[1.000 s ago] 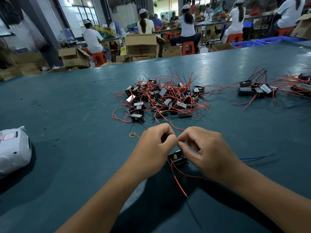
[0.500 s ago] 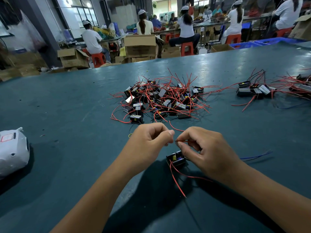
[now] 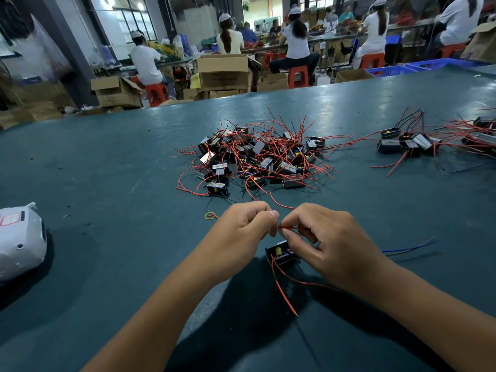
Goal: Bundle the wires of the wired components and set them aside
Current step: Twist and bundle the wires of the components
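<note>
Big dark teal table, kinda scuffed and shiny, in a factory hall with workers in white caps on orange stools and cardboard boxes beyond its far edge. No writing I can read anywhere. The pile of components with red wires sits mid-table. Just nearer than it, the left hand and right hand are curled and pinch a red wire between them, with its black component under the right fingers. A white bag lies far left of the pile.
</note>
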A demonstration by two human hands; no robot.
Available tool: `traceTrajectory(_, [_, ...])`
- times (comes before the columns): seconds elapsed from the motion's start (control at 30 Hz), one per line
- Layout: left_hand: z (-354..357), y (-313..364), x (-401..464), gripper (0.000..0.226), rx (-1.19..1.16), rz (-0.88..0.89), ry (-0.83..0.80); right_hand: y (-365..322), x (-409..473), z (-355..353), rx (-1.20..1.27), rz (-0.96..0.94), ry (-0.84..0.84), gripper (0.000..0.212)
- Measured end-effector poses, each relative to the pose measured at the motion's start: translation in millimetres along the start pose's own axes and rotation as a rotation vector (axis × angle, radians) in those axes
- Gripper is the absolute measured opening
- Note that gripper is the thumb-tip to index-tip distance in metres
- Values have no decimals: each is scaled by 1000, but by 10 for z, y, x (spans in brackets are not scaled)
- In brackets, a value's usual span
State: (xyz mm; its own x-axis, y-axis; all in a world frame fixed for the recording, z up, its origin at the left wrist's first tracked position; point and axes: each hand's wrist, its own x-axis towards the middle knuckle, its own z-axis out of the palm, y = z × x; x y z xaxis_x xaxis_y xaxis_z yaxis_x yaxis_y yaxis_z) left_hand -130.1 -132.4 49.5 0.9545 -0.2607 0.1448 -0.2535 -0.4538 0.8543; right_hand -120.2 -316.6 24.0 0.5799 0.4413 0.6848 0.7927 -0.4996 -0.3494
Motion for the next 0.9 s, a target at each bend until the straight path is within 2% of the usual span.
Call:
traceTrajectory(0.33, [-61, 41, -20, 22, 7, 32, -71, -13, -1, -12, -5, -6, -3, 19])
traceTrajectory(0.63, [-39, 17, -1, 20, -20, -7, -36, -2, 14, -13, -15, -13, -6, 19])
traceTrajectory(0.9, [78, 12, 4, 17, -288, -193, -6, 2, 10, 7, -57, -21, 4, 19])
